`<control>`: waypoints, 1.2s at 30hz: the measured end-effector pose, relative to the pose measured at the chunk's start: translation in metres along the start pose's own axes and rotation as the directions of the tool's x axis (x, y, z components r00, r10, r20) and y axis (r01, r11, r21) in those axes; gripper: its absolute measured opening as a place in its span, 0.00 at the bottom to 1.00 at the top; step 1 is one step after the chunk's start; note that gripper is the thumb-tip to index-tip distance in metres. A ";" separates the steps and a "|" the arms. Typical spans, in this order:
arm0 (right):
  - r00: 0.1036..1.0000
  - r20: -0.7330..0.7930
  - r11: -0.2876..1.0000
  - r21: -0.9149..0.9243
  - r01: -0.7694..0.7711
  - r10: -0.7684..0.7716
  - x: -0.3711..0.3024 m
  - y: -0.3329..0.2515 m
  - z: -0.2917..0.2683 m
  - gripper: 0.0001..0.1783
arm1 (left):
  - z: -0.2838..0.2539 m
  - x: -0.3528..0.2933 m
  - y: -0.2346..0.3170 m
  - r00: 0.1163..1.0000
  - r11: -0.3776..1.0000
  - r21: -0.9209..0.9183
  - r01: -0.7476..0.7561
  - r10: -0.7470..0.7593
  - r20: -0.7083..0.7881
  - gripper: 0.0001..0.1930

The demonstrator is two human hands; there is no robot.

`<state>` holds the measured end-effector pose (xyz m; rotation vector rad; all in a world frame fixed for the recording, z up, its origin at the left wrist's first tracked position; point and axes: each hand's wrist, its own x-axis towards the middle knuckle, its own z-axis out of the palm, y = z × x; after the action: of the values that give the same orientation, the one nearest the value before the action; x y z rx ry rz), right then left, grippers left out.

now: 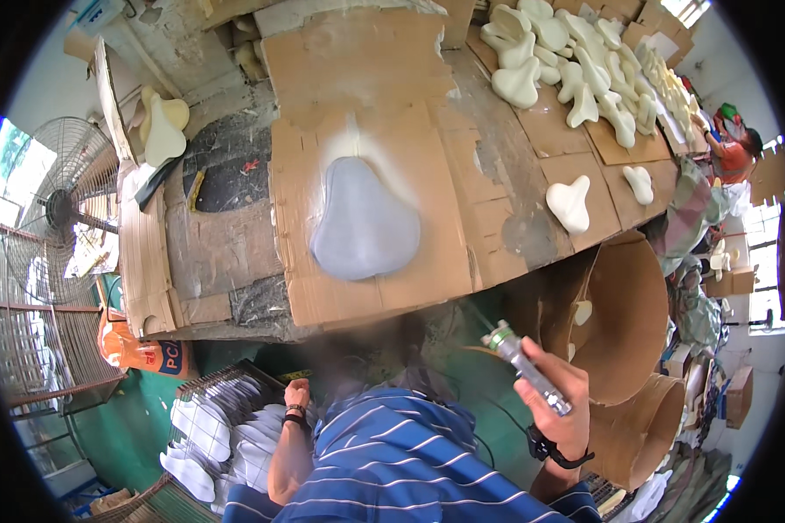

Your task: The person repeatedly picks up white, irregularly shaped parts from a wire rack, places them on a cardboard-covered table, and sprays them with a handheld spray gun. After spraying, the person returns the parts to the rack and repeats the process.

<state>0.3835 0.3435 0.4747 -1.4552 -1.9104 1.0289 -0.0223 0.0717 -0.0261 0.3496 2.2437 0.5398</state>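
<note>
In my right hand is a metal spray gun with a green ring near its nozzle. My fingers are wrapped round it, and it points up and left toward the table edge. A grey saddle-shaped pad lies flat on a cardboard sheet, its narrow end pointing away from me. Pale overspray marks the cardboard round that end. My left hand hangs low at my side with its fingers curled in, beside a wire basket of white saddle-shaped pieces. Nothing shows in it.
Cream foam saddle pads are heaped at the far right; two lie apart nearer. Large cardboard tubes stand below the table's right edge. A fan and an orange sack are at left. Another person works far right.
</note>
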 end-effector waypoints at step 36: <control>0.989 -0.129 0.993 0.080 0.087 -0.077 -0.004 0.038 -0.022 0.32 | 0.049 0.003 0.397 0.609 0.726 0.317 -0.610 0.686 -0.398 0.18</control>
<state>0.4225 0.3506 0.4566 -1.3494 -1.7995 0.9465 0.0430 0.4324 0.1351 1.2839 2.6207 0.9231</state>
